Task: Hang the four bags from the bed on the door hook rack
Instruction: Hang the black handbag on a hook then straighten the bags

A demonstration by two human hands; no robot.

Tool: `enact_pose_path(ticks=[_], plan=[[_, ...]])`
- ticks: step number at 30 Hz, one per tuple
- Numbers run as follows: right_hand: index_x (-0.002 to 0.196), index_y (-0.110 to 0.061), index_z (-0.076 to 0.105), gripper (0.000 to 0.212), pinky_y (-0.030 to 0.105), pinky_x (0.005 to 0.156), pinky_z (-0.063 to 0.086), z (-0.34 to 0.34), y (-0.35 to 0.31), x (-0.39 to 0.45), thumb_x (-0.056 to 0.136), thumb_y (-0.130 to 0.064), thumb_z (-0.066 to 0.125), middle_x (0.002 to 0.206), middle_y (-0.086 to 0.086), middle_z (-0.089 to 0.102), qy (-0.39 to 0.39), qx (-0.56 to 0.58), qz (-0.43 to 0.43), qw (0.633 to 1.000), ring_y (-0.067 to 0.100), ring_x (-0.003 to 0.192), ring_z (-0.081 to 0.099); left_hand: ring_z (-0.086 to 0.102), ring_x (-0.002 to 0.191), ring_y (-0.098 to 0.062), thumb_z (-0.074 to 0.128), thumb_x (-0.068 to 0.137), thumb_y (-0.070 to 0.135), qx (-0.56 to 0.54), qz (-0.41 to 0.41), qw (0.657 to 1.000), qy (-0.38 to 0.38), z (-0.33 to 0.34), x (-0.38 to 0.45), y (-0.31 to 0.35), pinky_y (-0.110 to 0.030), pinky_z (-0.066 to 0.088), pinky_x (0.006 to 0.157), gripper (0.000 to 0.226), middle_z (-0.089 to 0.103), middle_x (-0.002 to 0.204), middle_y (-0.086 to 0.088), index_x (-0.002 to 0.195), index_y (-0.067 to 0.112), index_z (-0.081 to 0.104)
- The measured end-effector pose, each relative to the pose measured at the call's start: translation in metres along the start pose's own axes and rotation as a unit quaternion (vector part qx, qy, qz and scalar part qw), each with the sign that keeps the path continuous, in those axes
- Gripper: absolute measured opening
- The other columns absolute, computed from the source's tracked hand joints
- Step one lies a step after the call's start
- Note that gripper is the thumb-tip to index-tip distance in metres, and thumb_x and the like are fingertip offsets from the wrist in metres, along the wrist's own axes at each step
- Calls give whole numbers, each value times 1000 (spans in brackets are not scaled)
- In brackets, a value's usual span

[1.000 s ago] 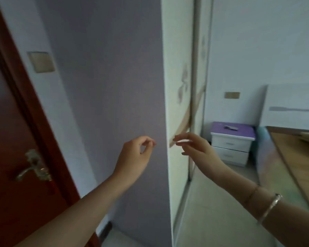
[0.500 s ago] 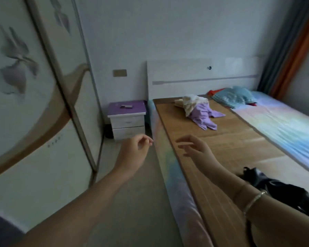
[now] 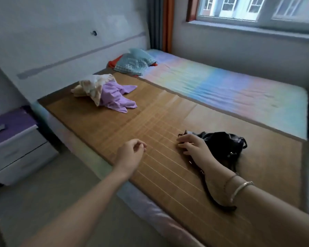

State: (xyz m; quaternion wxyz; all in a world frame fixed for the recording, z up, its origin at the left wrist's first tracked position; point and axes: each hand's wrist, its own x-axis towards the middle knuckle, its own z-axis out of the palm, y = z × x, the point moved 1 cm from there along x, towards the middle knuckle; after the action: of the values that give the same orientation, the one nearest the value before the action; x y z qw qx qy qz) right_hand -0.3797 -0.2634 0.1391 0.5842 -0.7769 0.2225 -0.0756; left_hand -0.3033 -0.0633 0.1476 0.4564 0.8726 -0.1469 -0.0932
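A black bag (image 3: 223,147) lies on the bamboo mat (image 3: 150,122) of the bed, its dark strap (image 3: 210,195) trailing toward the near edge. My right hand (image 3: 193,146) hovers over the bag's left end, fingers loosely curled, holding nothing. My left hand (image 3: 130,154) hangs above the mat's near edge, left of the bag, fingers loosely apart and empty. The door and its hook rack are out of sight. No other bag is visible.
A purple and cream heap of cloth (image 3: 105,91) lies near the headboard. A teal pillow (image 3: 134,62) sits beyond it on the pastel sheet (image 3: 230,88). A purple-topped nightstand (image 3: 12,139) stands at the left, a window (image 3: 257,8) top right.
The view has swung right from the door and wardrobe to the bed. Both hands have come down over the mat, and my right hand has reached the black bag.
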Motion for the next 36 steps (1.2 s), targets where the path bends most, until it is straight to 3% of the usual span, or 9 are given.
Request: enact_pose_path(ticks=[6, 13, 16, 20, 23, 27, 31, 34, 36], plan=[[94, -22, 63, 29, 34, 85, 52, -39, 44, 14, 89, -6, 40, 107, -3, 63, 105, 27, 97, 989, 17, 105, 62, 64, 84, -11, 50, 94, 14, 18, 37, 990, -137, 52, 63, 6, -17, 45, 65, 18, 71, 86, 1, 87, 17, 67], [100, -16, 66, 28, 19, 71, 43, -98, 133, 13, 84, -8, 44, 111, 2, 62, 198, -39, 189, 961, 14, 98, 57, 64, 83, -12, 48, 94, 19, 34, 27, 972, -233, 138, 83, 18, -24, 51, 68, 19, 70, 89, 2, 94, 16, 67], [93, -23, 65, 26, 29, 82, 49, -120, 171, 23, 80, -12, 46, 116, 8, 59, 216, -51, 220, 950, 17, 103, 58, 66, 83, -18, 48, 94, 19, 35, 0, 968, -248, 171, 87, 18, -22, 48, 64, 20, 71, 89, 1, 94, 16, 68], [92, -27, 66, 25, 41, 109, 35, -147, 216, 43, 81, -15, 46, 139, 9, 44, 174, -49, 259, 949, 23, 132, 40, 66, 84, -13, 48, 94, 17, 50, -38, 962, -264, 218, 96, 16, -18, 46, 62, 20, 72, 87, 3, 93, 17, 69], [92, -31, 67, 24, 41, 113, 20, -157, 235, 57, 85, -20, 46, 153, 8, 28, 116, -43, 283, 951, 21, 145, 17, 64, 83, -9, 48, 94, 17, 59, -59, 960, -269, 246, 102, 13, -16, 41, 61, 21, 72, 86, 5, 93, 18, 69], [81, -41, 67, 23, 47, 117, 12, -161, 249, 78, 84, -27, 49, 156, 11, 23, 65, -27, 287, 955, 21, 147, 9, 62, 84, -4, 48, 94, 19, 64, -87, 954, -280, 274, 104, 9, -16, 39, 61, 20, 72, 89, 5, 96, 19, 68], [82, -38, 72, 22, 45, 116, 20, -166, 254, 110, 79, -35, 50, 148, 10, 36, 63, -4, 277, 959, 24, 141, 25, 62, 84, -7, 48, 95, 20, 73, -114, 949, -285, 294, 109, 5, -14, 40, 60, 19, 71, 91, 5, 100, 19, 67], [87, -18, 75, 27, 32, 107, 34, -167, 243, 127, 83, -25, 50, 112, 4, 64, 62, 77, 243, 965, 11, 109, 53, 61, 85, -7, 50, 94, 19, 70, -137, 946, -286, 301, 113, 6, -13, 39, 60, 18, 71, 96, 3, 104, 19, 65], [93, -5, 74, 29, 28, 99, 39, -170, 227, 136, 88, -14, 47, 98, 3, 66, 63, 119, 213, 968, 12, 98, 57, 62, 97, -12, 54, 92, 19, 60, -145, 944, -289, 304, 117, 12, -15, 41, 65, 19, 69, 103, 0, 109, 19, 63]])
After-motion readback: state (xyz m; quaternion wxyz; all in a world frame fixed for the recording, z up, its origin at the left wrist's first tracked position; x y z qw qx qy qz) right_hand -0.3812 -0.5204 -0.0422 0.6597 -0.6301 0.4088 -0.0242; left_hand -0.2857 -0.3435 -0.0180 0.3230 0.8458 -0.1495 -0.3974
